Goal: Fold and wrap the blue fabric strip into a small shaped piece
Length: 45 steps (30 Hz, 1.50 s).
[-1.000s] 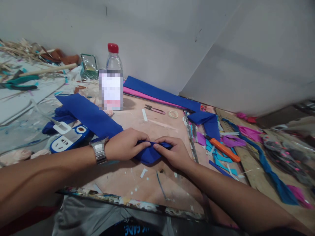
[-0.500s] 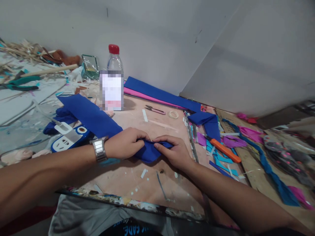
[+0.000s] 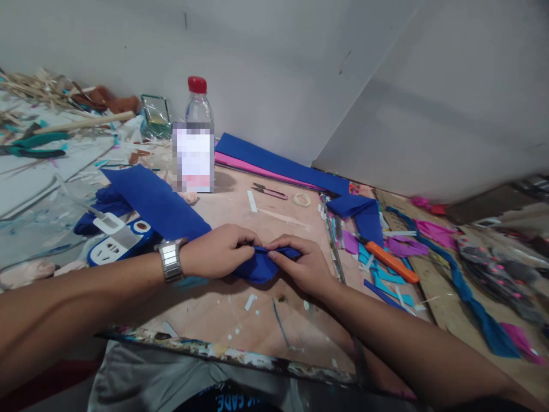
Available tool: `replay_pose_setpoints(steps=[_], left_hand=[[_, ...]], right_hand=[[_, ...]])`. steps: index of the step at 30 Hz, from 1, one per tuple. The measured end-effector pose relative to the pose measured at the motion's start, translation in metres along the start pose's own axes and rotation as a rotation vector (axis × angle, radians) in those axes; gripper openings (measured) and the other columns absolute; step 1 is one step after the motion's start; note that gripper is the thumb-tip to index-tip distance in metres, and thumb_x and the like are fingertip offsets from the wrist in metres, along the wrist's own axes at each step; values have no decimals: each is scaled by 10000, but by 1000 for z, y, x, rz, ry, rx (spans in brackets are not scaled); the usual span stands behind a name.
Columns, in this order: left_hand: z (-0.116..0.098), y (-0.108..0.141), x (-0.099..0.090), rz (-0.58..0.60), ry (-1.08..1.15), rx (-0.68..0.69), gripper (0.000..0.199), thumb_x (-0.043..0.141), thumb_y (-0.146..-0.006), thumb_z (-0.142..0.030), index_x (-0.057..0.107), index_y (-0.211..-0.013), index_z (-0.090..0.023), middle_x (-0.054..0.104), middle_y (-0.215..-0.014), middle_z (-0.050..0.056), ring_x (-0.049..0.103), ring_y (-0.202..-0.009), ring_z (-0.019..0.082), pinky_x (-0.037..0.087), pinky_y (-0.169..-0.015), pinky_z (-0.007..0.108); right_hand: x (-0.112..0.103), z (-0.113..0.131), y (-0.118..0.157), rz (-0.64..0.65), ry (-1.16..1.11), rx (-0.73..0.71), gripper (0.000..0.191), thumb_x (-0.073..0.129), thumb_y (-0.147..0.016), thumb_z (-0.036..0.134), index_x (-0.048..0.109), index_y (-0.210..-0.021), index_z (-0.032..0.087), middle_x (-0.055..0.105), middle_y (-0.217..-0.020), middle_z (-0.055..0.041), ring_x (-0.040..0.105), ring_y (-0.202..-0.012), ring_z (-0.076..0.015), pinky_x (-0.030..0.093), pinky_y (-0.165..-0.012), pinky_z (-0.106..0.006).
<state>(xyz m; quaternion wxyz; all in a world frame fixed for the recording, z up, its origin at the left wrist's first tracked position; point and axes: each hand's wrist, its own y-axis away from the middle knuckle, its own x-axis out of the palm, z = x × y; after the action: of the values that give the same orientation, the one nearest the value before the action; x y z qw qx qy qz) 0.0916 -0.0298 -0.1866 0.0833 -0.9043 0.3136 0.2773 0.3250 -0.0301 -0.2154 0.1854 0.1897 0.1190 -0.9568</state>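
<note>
A long strip of blue fabric (image 3: 165,206) runs from the left side of the table to my hands, where its end is folded. My left hand (image 3: 221,252), with a metal watch on the wrist, pinches the folded edge between thumb and fingers. On the other side of the fold my right hand (image 3: 304,263) grips the same fabric, thumb on top. Both hands are close together above the board, fingertips nearly touching. Part of the strip is hidden behind the left hand.
Behind my hands lie thread snips (image 3: 270,191) and a tape ring (image 3: 302,199). A phone (image 3: 195,160) leans on a red-capped bottle (image 3: 198,106). An orange utility knife (image 3: 392,261) lies among scraps at right. A power strip (image 3: 115,243) and green-handled pliers (image 3: 36,146) are at left.
Both hands keep hold of the folded blue fabric at nearly the same spot. Only slight shifts of the fingers and of the whole view show.
</note>
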Motion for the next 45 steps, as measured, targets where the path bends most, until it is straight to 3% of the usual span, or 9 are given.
replay_pose_setpoints(steps=[5,15,20,30,45], left_hand=[[2,-1,2,-2,-7,-33,384,454,-1010,-384,727,-913,-133,690,-805,35,578,-731,161,408,-679,284],[7,-2,6,6,35,-76,264,535,-966,-340,716,-932,-151,672,-759,6,556,-676,138,383,-630,263],[5,-1,7,-11,-1,-70,250,544,-962,-326,718,-910,-154,683,-768,10,568,-680,138,383,-636,264],[4,-2,10,-61,2,-34,274,560,-971,-350,714,-868,-148,670,-747,0,555,-676,128,371,-629,254],[3,-2,11,-30,-2,-30,257,561,-972,-315,712,-843,-151,663,-723,-5,538,-652,118,357,-611,247]], right_hand=[[0,-2,0,17,6,-56,158,756,-869,333,800,-923,191,808,-913,-78,748,-837,-200,603,-813,-333],[0,-1,1,26,29,-82,128,749,-875,309,793,-915,196,800,-896,-72,746,-833,-197,594,-789,-317],[1,-1,2,5,91,-88,165,742,-874,297,787,-998,197,806,-949,-79,755,-862,-208,604,-805,-326],[-1,0,1,-10,236,-300,68,722,-895,218,768,-944,206,800,-889,-61,745,-823,-189,566,-763,-311],[-1,-1,1,10,231,-368,72,737,-899,200,770,-963,212,799,-902,-60,746,-822,-186,568,-768,-323]])
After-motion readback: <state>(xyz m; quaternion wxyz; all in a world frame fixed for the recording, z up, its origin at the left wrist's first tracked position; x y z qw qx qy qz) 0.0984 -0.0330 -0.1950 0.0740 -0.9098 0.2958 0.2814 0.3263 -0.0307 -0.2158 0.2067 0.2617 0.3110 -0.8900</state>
